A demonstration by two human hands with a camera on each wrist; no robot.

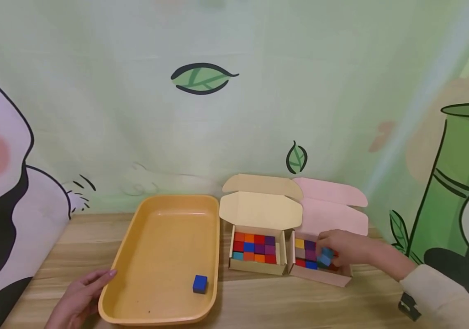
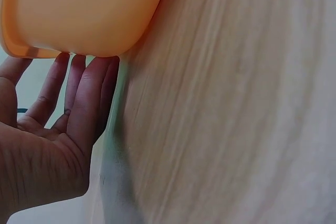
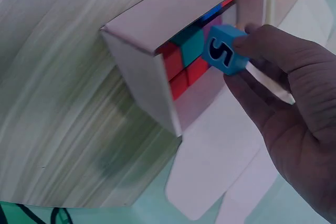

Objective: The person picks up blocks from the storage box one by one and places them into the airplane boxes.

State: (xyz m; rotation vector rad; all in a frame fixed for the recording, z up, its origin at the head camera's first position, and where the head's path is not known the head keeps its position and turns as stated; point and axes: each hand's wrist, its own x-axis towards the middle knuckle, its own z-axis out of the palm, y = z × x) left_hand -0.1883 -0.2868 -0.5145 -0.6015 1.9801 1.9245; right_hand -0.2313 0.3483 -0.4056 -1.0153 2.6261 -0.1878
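My right hand point(image 1: 343, 246) pinches a light-blue cube point(image 3: 224, 50) between thumb and fingers, just above the pink box point(image 1: 320, 275); a dark 5 shows on one face. Coloured cubes lie inside that box, some hidden behind the hand. At the left, my left hand point(image 1: 80, 294) holds the near left rim of the yellow-orange tray point(image 1: 158, 317). Its thumb lies at the rim, while the left wrist view shows the fingers point(image 2: 86, 90) against the tray's outer wall. A single dark blue cube point(image 1: 200, 284) sits in the tray's near right corner.
Between tray and pink box stands a cream box point(image 1: 256, 267) with rows of coloured cubes. Both boxes' lids stand open toward the patterned backdrop point(image 1: 259, 114). A small black object point(image 1: 409, 306) is by the right sleeve. Everything rests on a wood-grain table point(image 1: 255, 301).
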